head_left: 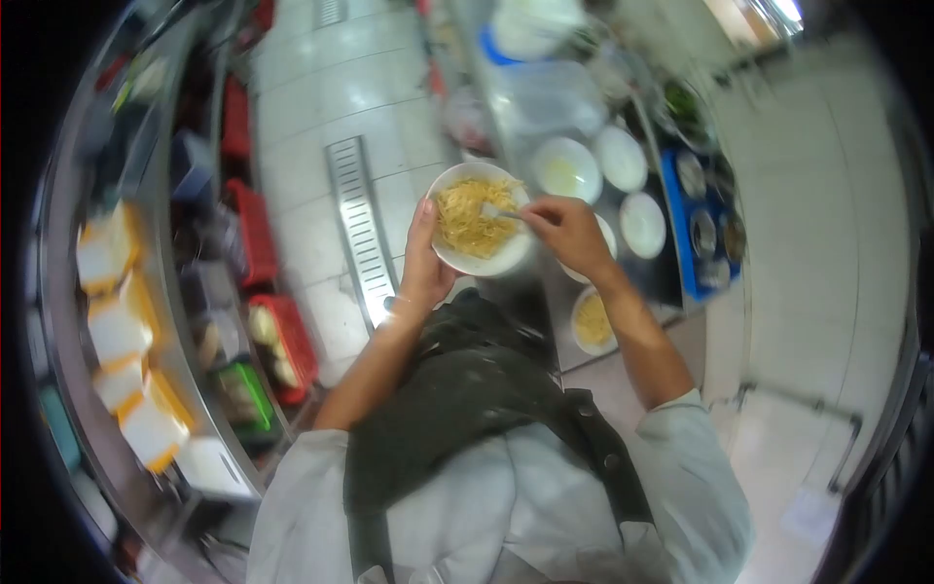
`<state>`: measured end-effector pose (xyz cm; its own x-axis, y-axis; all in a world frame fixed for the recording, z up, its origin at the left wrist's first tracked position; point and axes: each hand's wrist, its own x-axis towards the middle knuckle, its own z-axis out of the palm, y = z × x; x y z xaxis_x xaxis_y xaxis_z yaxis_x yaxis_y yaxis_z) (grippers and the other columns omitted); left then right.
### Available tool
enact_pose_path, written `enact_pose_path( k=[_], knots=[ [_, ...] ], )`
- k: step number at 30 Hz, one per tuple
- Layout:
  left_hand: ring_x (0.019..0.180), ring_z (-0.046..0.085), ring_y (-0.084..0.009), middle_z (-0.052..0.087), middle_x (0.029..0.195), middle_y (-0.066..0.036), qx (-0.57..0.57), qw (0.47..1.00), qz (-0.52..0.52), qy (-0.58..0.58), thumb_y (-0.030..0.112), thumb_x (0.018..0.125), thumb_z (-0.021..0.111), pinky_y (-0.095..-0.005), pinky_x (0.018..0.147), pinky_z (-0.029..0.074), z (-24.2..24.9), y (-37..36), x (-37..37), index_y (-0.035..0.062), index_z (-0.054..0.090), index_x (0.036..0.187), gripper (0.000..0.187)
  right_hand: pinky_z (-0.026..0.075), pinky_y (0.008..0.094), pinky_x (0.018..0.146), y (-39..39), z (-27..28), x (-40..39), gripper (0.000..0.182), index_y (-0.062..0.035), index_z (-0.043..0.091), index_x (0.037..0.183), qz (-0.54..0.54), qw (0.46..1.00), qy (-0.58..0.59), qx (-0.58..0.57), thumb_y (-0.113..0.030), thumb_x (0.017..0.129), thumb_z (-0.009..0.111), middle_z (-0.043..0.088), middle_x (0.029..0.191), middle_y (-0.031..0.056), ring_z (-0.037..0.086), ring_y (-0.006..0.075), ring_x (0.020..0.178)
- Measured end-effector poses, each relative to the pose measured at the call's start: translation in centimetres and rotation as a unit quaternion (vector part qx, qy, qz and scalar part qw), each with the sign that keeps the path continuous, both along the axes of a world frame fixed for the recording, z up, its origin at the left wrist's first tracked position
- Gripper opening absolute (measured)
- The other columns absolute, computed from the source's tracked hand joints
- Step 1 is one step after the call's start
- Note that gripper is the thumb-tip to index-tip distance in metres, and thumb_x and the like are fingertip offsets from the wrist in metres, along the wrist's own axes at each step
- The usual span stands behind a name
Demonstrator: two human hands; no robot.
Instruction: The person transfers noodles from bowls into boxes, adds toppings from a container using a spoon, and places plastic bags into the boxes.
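Note:
A white bowl (479, 267) of yellow shredded food (471, 216) is held up in front of my body. My left hand (424, 261) grips its left side, with the thumb at the rim. Over the bowl's right edge, my right hand (569, 234) is closed on the handle of a metal utensil (501, 212), whose head rests in the shreds. Below my right hand, another white bowl (582, 343) with yellow food (592, 320) stands on the steel counter (628, 292). A further white bowl is partly hidden behind my right hand.
White bowls (643, 225) and a clear plastic container (550, 97) stand on the counter. A blue tray (688, 263) with small dishes lies at its right. Red baskets (255, 234), a green basket (255, 397) and yellow-and-white containers (122, 326) fill the left shelves. A drain grate (362, 229) crosses the tiled floor.

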<state>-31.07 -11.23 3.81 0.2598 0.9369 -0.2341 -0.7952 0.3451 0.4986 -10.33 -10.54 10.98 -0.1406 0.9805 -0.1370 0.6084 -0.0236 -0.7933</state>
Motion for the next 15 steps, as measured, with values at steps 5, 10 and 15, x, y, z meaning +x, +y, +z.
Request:
enact_pose_path(
  k=[5, 10, 15],
  knots=[
    [0.117, 0.054, -0.0241, 0.054, 0.127, -0.012, -0.046, 0.988, 0.138, -0.057, 0.042, 0.098, 0.044, -0.0373, 0.098, 0.045, -0.5, -0.8, -12.5, 0.0034, 0.043, 0.133, 0.052, 0.044, 0.0215, 0.063, 4.7, 1.7, -12.3, 0.011, 0.0015, 0.069, 0.095, 0.086, 0.988, 0.123, -0.042, -0.007, 0.088, 0.065, 0.064, 0.075, -0.0014, 0.054, 0.0043, 0.071],
    [0.119, 0.053, -0.0244, 0.054, 0.129, -0.012, -0.057, 0.957, 0.279, -0.063, 0.044, 0.098, 0.044, -0.0376, 0.099, 0.044, -1.3, -2.2, -19.6, 0.003, 0.043, 0.134, 0.054, 0.044, 0.0205, 0.064, 8.0, 6.1, -22.6, 0.013, 0.0021, 0.068, 0.095, 0.205, 0.968, 0.142, -0.011, -0.009, 0.089, 0.065, 0.064, 0.075, -0.0013, 0.054, 0.0038, 0.07],
    [0.117, 0.055, -0.025, 0.055, 0.128, -0.012, -0.051, 0.908, 0.407, -0.084, 0.042, 0.099, 0.043, -0.0379, 0.098, 0.046, -1.2, -3.5, -26.2, 0.0028, 0.043, 0.133, 0.052, 0.046, 0.0221, 0.064, 11.1, 4.9, -31.1, 0.016, 0.0027, 0.067, 0.099, 0.329, 0.941, 0.074, -0.037, -0.009, 0.089, 0.064, 0.067, 0.077, 0.0049, 0.058, 0.0064, 0.069]
  ],
)
